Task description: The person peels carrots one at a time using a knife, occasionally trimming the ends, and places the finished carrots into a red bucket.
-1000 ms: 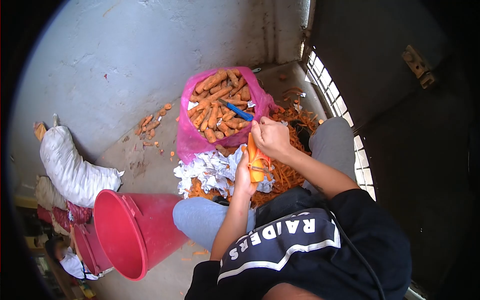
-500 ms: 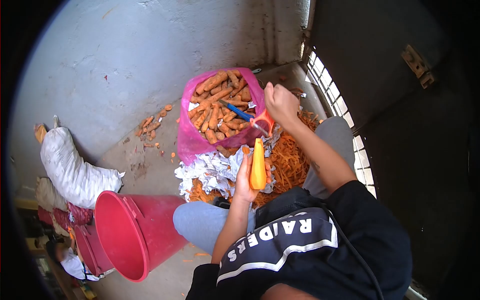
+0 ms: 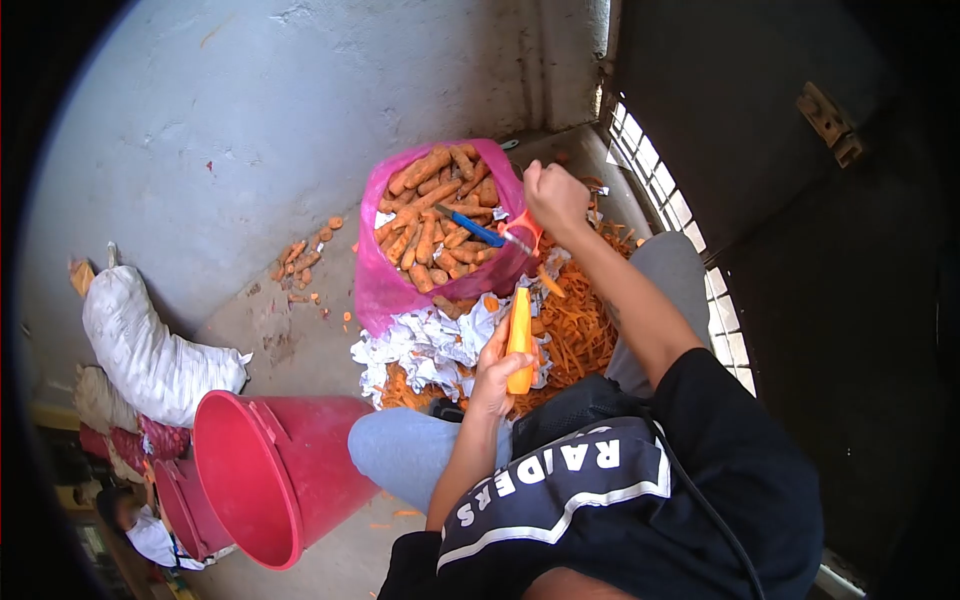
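Observation:
My left hand point(image 3: 493, 368) holds a peeled, bright orange carrot point(image 3: 519, 340) upright over my lap. My right hand point(image 3: 553, 195) is raised beyond it, gripping an orange-handled peeler point(image 3: 524, 234) whose blade points toward the pink bag. A strip of peel point(image 3: 549, 284) hangs in the air below the peeler. The pink plastic bag point(image 3: 390, 285) stands open in front of me, filled with several unpeeled carrots point(image 3: 430, 225); a blue-handled tool point(image 3: 475, 228) lies on top of them.
A heap of orange peelings point(image 3: 575, 325) and crumpled white paper point(image 3: 425, 340) lies by my knees. A red bucket point(image 3: 275, 465) lies tipped at the left, a white sack point(image 3: 150, 345) beyond it. Carrot scraps point(image 3: 305, 262) dot the concrete floor. A grated window point(image 3: 660, 195) runs along the right.
My right hand swept the peeler up off the carrot toward the bag and a strip of peel fell away. My left hand has kept the carrot upright, shifting it slightly.

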Demonstrator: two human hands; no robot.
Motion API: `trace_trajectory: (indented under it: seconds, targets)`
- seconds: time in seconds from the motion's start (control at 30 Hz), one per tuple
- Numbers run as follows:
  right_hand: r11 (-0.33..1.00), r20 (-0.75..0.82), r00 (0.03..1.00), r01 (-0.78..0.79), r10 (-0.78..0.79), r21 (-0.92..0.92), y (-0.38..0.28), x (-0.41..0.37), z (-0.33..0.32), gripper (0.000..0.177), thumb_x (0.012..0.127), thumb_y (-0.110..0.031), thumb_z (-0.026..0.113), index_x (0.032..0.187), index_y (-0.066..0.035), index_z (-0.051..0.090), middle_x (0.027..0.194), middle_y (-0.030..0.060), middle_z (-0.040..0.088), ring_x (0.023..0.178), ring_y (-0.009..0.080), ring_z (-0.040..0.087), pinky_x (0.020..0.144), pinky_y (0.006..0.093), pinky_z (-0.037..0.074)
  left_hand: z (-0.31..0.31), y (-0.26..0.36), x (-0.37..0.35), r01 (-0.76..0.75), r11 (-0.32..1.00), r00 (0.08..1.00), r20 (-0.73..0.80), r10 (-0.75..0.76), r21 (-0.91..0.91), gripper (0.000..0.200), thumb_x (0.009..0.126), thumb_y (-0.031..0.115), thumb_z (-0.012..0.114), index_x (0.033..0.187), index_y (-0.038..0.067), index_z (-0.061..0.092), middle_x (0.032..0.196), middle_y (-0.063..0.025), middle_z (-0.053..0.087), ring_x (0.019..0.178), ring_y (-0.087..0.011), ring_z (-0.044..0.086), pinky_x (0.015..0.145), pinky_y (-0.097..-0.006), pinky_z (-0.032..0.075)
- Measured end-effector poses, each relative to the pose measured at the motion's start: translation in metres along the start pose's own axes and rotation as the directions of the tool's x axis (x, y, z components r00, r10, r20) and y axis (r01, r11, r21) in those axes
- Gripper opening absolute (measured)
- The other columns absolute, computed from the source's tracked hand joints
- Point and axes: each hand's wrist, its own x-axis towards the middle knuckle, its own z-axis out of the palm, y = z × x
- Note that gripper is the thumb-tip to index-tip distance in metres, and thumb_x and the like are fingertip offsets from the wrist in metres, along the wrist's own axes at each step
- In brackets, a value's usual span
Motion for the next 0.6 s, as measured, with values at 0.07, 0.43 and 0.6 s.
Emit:
trace_trajectory:
  seconds: [0.07, 0.43, 0.6]
  targets:
    - [1.0, 0.014, 1.0, -0.005, 0.005, 0.013, 0.005, 0.007, -0.002, 0.05, 0.091, -0.033, 0.04, 0.06, 0.0, 0.059, 0.068, 0.0217, 0.06, 0.061, 0.0399, 0.059, 0.058, 0.0482, 0.048, 0.002, 0.0, -0.002, 0.013, 0.998, 0.998, -0.056, -0.017, -0.056, 0.07, 0.072, 0.004, 0.054, 0.138, 0.006, 0.032, 0.087, -0.0085, 0.053, 0.071, -0.016, 0.055, 0.053, -0.028, 0.05]
    - [0.952, 0.315, 0.912, 0.189, -0.262, 0.242, -0.029, -0.105, -0.052, 0.043, 0.091, -0.029, 0.045, 0.059, -0.004, 0.059, 0.064, 0.014, 0.057, 0.053, 0.0341, 0.057, 0.049, 0.0446, 0.045, -0.036, -0.021, 0.036, 0.001, 0.907, 0.989, -0.137, -0.064, -0.421, 0.038, 0.097, 0.036, 0.041, 0.12, 0.009, 0.052, 0.102, -0.0078, 0.063, 0.085, -0.0207, 0.063, 0.064, -0.0358, 0.052]
    - [0.953, 0.258, 0.929, 0.211, -0.264, 0.215, -0.027, -0.09, -0.043, 0.042, 0.091, -0.028, 0.045, 0.06, -0.004, 0.06, 0.065, 0.014, 0.058, 0.053, 0.0339, 0.057, 0.049, 0.0441, 0.045, -0.006, -0.008, 0.027, -0.009, 0.955, 0.971, -0.233, -0.063, -0.295, 0.035, 0.096, 0.036, 0.043, 0.113, 0.007, 0.053, 0.093, -0.0082, 0.062, 0.07, -0.0187, 0.061, 0.057, -0.0302, 0.051]
